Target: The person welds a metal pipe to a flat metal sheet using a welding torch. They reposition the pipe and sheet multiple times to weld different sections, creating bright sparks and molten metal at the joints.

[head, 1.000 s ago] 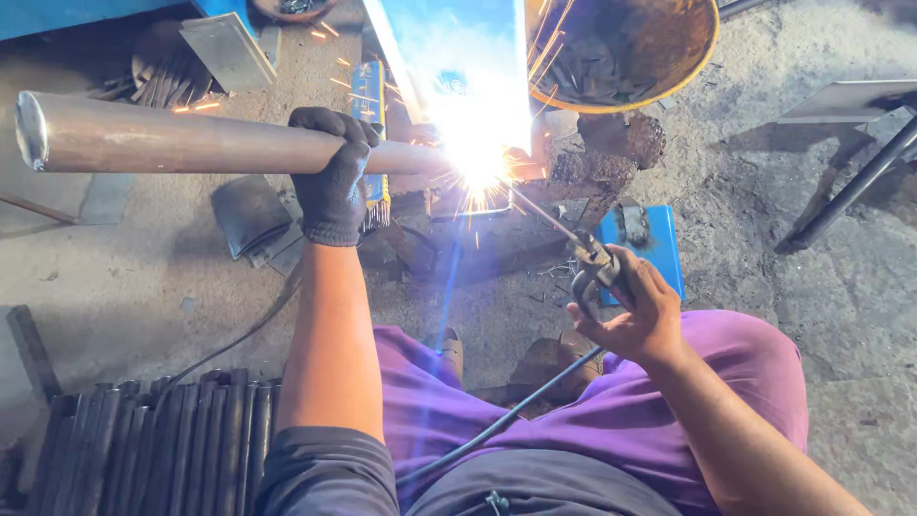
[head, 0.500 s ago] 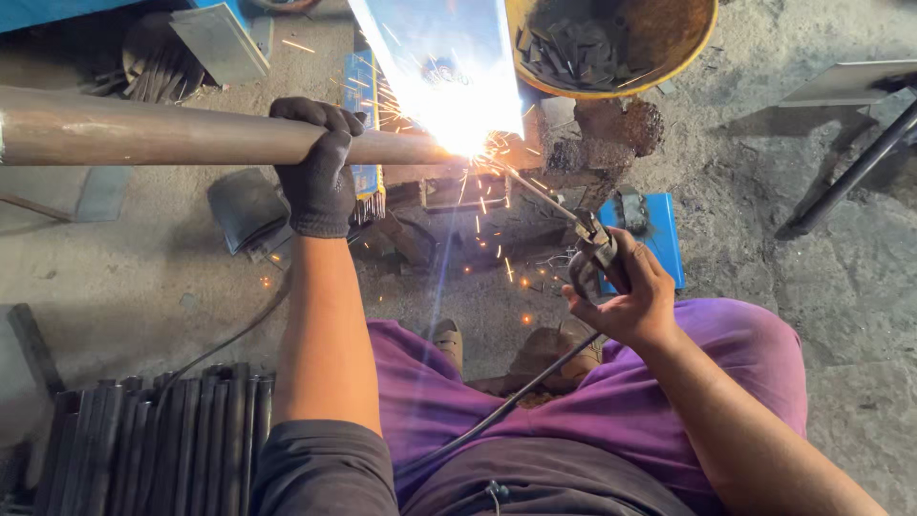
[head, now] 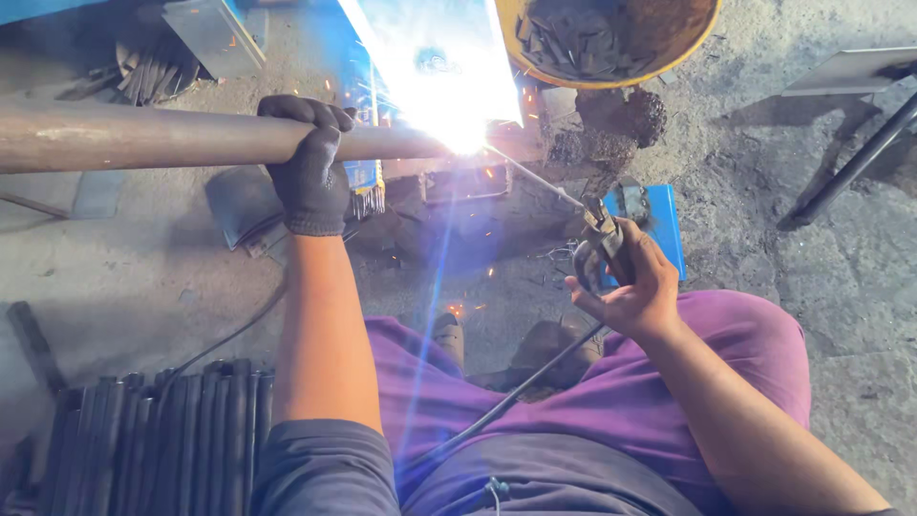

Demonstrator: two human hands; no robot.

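A gloved left hand [head: 310, 172] is gripping a long steel pipe [head: 143, 139] lying level above the concrete floor [head: 115, 277], while the bare right hand [head: 635, 287] is closing around an electrode holder [head: 600, 244]. Its thin welding rod [head: 535, 179] is meeting the pipe's end in a white arc [head: 458, 134]; glare is hiding the joint, apparently beside a yellow basin [head: 611, 38]. Dark tubes [head: 143, 440] are lying stacked nearby.
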